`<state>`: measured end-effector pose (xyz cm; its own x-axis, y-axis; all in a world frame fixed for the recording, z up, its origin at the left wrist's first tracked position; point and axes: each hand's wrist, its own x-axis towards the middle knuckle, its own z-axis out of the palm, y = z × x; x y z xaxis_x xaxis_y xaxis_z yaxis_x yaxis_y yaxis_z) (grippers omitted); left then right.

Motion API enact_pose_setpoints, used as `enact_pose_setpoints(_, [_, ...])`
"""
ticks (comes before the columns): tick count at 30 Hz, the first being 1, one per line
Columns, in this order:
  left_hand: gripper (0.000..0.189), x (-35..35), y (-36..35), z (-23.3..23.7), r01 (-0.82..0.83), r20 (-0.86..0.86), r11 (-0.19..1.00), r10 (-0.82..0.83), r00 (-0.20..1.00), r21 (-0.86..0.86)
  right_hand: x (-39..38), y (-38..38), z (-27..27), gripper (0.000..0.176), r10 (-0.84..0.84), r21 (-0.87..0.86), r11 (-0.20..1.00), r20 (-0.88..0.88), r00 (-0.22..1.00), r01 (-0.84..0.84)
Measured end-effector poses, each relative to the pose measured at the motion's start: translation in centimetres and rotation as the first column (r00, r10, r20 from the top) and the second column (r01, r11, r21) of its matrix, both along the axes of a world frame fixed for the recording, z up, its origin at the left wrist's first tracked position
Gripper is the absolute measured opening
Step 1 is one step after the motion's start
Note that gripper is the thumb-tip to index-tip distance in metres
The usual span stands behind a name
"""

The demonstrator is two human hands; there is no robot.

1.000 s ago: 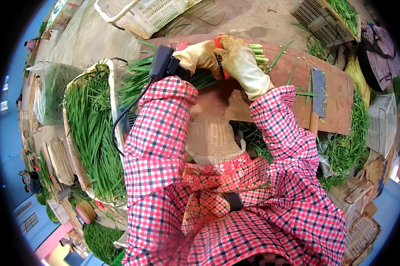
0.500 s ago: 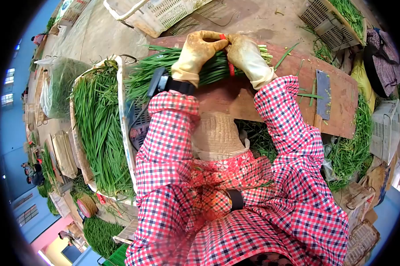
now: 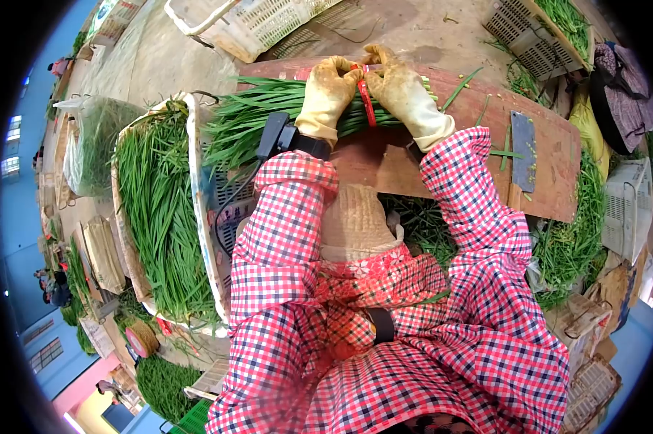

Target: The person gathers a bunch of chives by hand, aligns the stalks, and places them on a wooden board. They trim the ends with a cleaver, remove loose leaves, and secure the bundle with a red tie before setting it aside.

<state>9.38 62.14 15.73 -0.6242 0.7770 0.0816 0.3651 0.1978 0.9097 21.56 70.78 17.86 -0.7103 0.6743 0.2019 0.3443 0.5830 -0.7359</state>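
Observation:
A bundle of long green leaves, like garlic chives (image 3: pixel 258 112), lies across a reddish-brown board (image 3: pixel 558 148), its pale cut ends to the right. A red tie band (image 3: pixel 368 108) runs round the bundle. My left hand (image 3: pixel 328 94), in a stained cream glove, pinches the band's upper part above the bundle. My gloved right hand (image 3: pixel 404 94) is closed at the same spot, fingertips curled against the band and close to the left ones. The fingertips partly hide the band's ends. A flat grey metal blade (image 3: pixel 524 152) rests on the board's right side.
Left of the board stands a crate (image 3: pixel 205 217) heaped with loose green leaves (image 3: pixel 160 217). Another pale crate (image 3: pixel 269 32) is beyond the board, and a crate (image 3: pixel 536 40) holding greens stands at upper right. More greens (image 3: pixel 572 246) lie at right. Distant people are at far left.
My hands have shifted slightly; the right fingers have lifted and drawn a little away from the left. More of the red band shows across the bundle. The bundle stays in place.

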Motion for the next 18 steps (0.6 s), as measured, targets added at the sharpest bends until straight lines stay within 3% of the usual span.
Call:
enact_pose_setpoints(2, [0.018, -0.1, -0.1, 0.2, 0.012, -0.099, 0.998, -0.017, 0.995, -0.057, 0.0, 1.8, 0.0, 0.033, 0.080, 0.043, 0.996, 0.008, 0.997, -0.081])
enact_pose_setpoints(4, [0.019, -0.1, -0.2, 0.3, 0.019, -0.131, 0.998, -0.026, 0.991, -0.055, 0.8, 4.4, 2.8, 0.037, 0.147, -0.187, 0.975, 0.153, 0.977, -0.117])
enact_pose_setpoints(9, [0.019, 0.5, -0.6, 0.1, 0.028, -0.118, 1.000, -0.028, 0.993, -0.005, -0.1, 8.9, 3.4, 0.044, 0.241, 0.137, 0.933, 0.452, 0.859, -0.334])
enact_pose_setpoints(12, [0.019, 1.0, -1.0, 0.6, 0.028, -0.105, 1.000, -0.027, 0.994, 0.012, -1.5, 9.3, 2.7, 0.049, 0.351, 0.160, 0.859, 0.506, 0.788, -0.486])
enact_pose_setpoints(16, [0.017, 1.6, -1.5, 1.4, 0.036, -0.094, 0.998, -0.032, 0.995, 0.043, -3.6, 11.2, -0.7, 0.030, 0.549, -0.234, 0.836, 0.360, 0.754, -0.497])
enact_pose_setpoints(18, [0.018, 1.8, -1.7, 1.9, 0.033, -0.105, 0.999, -0.033, 0.994, 0.004, -4.2, 10.9, -0.4, 0.020, 0.523, -0.252, 0.851, 0.330, 0.786, -0.461])
